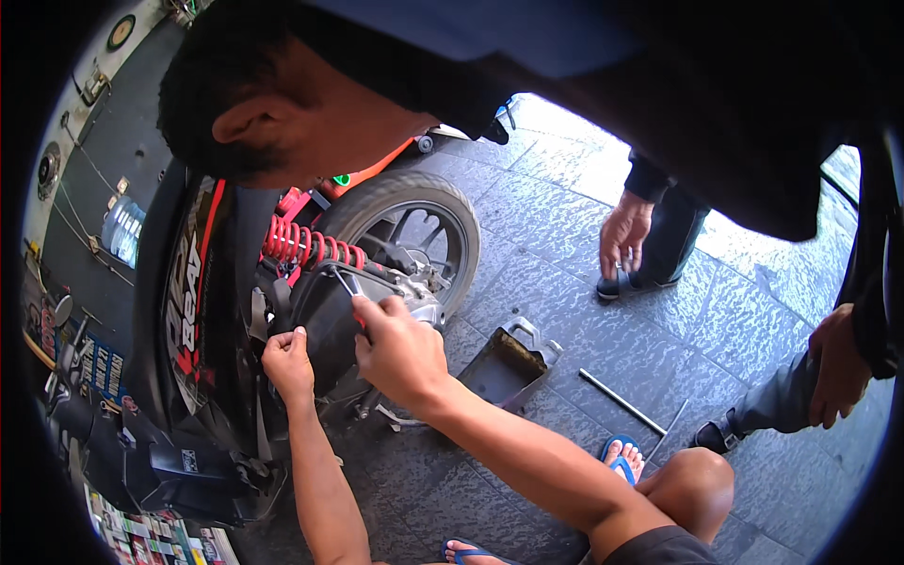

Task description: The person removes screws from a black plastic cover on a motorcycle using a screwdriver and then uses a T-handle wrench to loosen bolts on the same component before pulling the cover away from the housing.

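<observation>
1. Scooter, black with red-and-white side decals (193, 292), sits at left; its red coil rear shock spring (306, 245) is in place and the rear wheel (414, 235) is on.
2. Left hand (287, 363), fingers curled shut against the black engine casing (330, 320); can't tell what it grips.
3. Right hand (400, 348), fingers closed round a slim metal wrench with a red grip (350, 287), head on a casing fastener. Looks mid-job.
4. Dark metal drain tray (508, 363) on the paving; contents unclear.
5. Metal rod (621, 402) lies loose further right.

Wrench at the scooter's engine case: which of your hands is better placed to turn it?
Right. The right hand already grips the wrench by its handle; the left hand sits lower against the black engine case, off the tool.
</observation>
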Motion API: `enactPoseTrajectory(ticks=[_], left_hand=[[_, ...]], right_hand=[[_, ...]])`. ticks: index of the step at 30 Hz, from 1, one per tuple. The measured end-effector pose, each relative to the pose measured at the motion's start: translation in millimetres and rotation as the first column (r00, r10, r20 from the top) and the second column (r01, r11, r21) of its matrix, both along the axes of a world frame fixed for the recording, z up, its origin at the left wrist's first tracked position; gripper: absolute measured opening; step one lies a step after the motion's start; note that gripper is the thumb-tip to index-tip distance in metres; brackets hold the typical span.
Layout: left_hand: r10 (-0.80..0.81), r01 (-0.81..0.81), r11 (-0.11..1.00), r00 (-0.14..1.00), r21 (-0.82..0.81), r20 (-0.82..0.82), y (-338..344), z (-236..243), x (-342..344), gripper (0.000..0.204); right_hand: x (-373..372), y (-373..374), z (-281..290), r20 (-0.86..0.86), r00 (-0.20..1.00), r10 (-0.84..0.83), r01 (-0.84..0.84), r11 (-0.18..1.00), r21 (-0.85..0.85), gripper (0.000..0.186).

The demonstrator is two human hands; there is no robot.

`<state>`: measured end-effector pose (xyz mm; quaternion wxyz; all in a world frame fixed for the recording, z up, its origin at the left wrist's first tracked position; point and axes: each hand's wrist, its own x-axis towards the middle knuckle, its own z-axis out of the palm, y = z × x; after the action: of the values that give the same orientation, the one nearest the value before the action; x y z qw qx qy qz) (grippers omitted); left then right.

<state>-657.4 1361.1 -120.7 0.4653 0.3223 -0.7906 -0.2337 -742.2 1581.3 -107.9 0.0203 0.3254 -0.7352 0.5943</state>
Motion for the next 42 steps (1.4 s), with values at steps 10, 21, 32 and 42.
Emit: enactPoseTrajectory(ticks=[10, 21, 32, 42], left_hand=[[0.178, -0.129, 0.948, 0.973, -0.291, 0.148, 20.7, 7.4, -5.1, 0.022], [0.227, -0.160, 0.937, 0.955, -0.312, 0.192, 28.6, 12.5, -7.6, 0.025], [-0.165, 0.454, 0.545, 0.883, -0.705, 0.440, 80.3, 24.6, -31.7, 0.051], [-0.290, 0.549, 0.360, 0.834, -0.754, 0.468, 38.4, 25.8, -60.4, 0.028]], right_hand=[[1.3, 2.9, -3.9, 0.383, 0.923, 0.041, 0.043, 0.977, -0.209, 0.040], [15.5, 13.1, 7.2, 0.338, 0.935, -0.105, 0.157, 0.979, -0.130, 0.048], [19.4, 7.4, -1.8, 0.293, 0.953, -0.078, 0.153, 0.958, -0.242, 0.041], [-26.7, 8.6, -31.6, 0.377, 0.915, 0.145, 0.040, 0.897, -0.441, 0.033]])
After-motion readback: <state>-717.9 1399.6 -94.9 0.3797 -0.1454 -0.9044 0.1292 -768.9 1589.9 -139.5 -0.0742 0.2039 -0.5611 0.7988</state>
